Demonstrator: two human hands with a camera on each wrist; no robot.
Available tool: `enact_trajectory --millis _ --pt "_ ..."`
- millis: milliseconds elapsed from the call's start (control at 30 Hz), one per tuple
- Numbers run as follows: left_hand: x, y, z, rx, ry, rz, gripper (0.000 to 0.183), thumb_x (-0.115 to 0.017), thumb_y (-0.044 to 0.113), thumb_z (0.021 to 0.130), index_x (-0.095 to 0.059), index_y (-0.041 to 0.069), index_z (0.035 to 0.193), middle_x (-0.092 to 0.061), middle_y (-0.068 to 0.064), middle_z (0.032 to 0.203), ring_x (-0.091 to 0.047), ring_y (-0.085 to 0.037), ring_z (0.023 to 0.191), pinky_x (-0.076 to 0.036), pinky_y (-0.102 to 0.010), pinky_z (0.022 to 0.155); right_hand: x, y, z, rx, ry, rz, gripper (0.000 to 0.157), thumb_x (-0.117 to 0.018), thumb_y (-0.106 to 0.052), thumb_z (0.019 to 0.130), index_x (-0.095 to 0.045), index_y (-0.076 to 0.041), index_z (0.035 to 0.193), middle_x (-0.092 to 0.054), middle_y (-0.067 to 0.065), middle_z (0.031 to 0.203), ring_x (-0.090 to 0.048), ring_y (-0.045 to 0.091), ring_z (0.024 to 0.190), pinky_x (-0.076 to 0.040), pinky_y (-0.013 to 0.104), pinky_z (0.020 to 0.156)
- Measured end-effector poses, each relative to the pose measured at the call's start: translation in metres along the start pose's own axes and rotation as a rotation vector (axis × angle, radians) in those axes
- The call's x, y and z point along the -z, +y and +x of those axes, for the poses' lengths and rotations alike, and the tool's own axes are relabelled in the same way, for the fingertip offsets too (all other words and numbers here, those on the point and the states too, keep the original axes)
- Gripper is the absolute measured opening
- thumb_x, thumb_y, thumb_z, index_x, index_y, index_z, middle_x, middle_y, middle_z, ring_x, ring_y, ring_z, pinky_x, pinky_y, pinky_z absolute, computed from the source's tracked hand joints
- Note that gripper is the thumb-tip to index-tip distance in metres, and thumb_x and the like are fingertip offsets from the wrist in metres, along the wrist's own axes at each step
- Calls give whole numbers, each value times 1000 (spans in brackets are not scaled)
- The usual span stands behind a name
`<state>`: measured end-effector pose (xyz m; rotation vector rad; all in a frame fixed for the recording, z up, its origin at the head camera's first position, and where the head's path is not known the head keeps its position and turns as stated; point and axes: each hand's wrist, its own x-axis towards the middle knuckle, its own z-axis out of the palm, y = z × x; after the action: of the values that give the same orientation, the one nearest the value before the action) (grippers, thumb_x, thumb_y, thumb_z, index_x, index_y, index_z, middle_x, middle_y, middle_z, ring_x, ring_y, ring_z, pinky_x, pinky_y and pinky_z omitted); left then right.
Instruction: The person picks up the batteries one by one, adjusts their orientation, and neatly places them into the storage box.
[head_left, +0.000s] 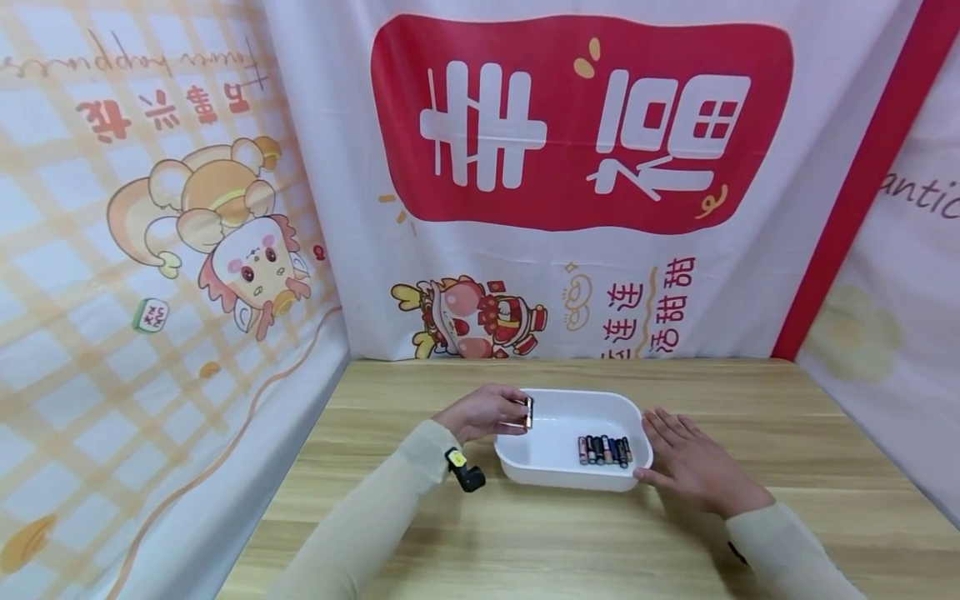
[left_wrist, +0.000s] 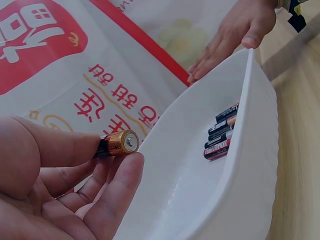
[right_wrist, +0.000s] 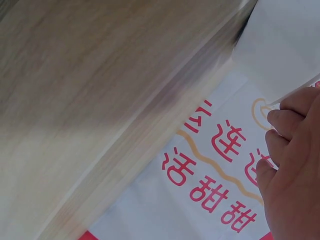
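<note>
My left hand [head_left: 487, 412] pinches a copper-and-black battery [left_wrist: 119, 143] between thumb and fingers, over the left side of a white plastic tray [head_left: 551, 476]. In the left wrist view the battery's metal end faces the camera. Against the tray's right side lies my right hand [head_left: 693, 462], its fingers stretched along the outside and its thumb by the front corner. Several batteries [head_left: 604, 450] lie side by side on the tray's floor, toward the front right. The right wrist view shows the right hand [right_wrist: 295, 160] against the white tray wall [right_wrist: 280, 50], with the batteries out of sight.
The tray stands on a wood-grain table [head_left: 525, 550]. Behind it hangs a white cloth with a red printed panel [head_left: 577, 125], and a checked cloth [head_left: 150, 275] hangs along the left. Another pale cloth [head_left: 892, 333] borders the right side.
</note>
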<state>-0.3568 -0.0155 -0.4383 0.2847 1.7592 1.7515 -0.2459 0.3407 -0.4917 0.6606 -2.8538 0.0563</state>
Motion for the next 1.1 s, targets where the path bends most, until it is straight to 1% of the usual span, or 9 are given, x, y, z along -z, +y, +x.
enact_trajectory --millis 167,300,433,633,700,867,933,1100 --pt "-10 -4 9 22 2 13 39 -58 -3 93 -52 -8 131 -63 -23 110 -67 -26 89 -58 -40 84 -1 1 0 -2 -2 -1 93 -41 -71 91 -34 3 147 -30 17 154 -22 38 142 -17 54 116" --pt "-18 -8 18 49 16 9 36 -59 -4 92 -54 -7 128 -64 -23 109 -68 -26 87 -58 -39 82 -2 1 1 -15 -27 5 94 -39 -72 91 -31 2 149 -27 16 156 -19 37 143 -15 53 117" --pt "-25 -12 24 52 38 19 32 -59 -6 91 -57 -6 123 -65 -22 106 -68 -27 87 -59 -39 80 -3 2 0 -26 -38 19 94 -40 -72 91 -30 2 149 -26 17 156 -19 38 143 -15 54 117" --pt "-36 -16 31 63 44 12 32 -59 -8 90 -55 -9 122 -66 -21 101 -68 -25 82 -59 -38 79 -4 3 0 -32 -39 17 94 -38 -73 91 -30 1 150 -26 16 156 -19 38 143 -15 54 117" --pt "-39 -17 34 66 59 9 32 -59 -8 90 -55 -10 122 -66 -21 100 -68 -24 81 -59 -38 78 -3 3 0 -32 -35 13 95 -38 -73 91 -30 0 150 -26 16 156 -19 37 143 -15 54 117" --pt "-47 -18 39 75 117 54 26 -61 -8 89 -60 -8 116 -68 -19 93 -68 -24 80 -60 -37 74 -2 2 -2 -31 -26 22 94 -42 -71 90 -31 1 149 -25 15 156 -20 37 143 -16 54 116" --pt "-50 -18 41 80 130 83 26 -61 -7 89 -61 -7 115 -68 -19 91 -67 -24 79 -60 -36 74 -2 1 -2 -27 -20 26 94 -44 -71 90 -32 1 149 -25 15 156 -21 38 143 -17 55 116" --pt "-57 -24 45 82 172 141 23 -62 -7 89 -63 -7 112 -67 -17 87 -66 -22 76 -61 -35 71 -1 1 -2 -24 -15 21 94 -42 -72 90 -32 1 149 -28 16 156 -21 37 143 -17 55 116"
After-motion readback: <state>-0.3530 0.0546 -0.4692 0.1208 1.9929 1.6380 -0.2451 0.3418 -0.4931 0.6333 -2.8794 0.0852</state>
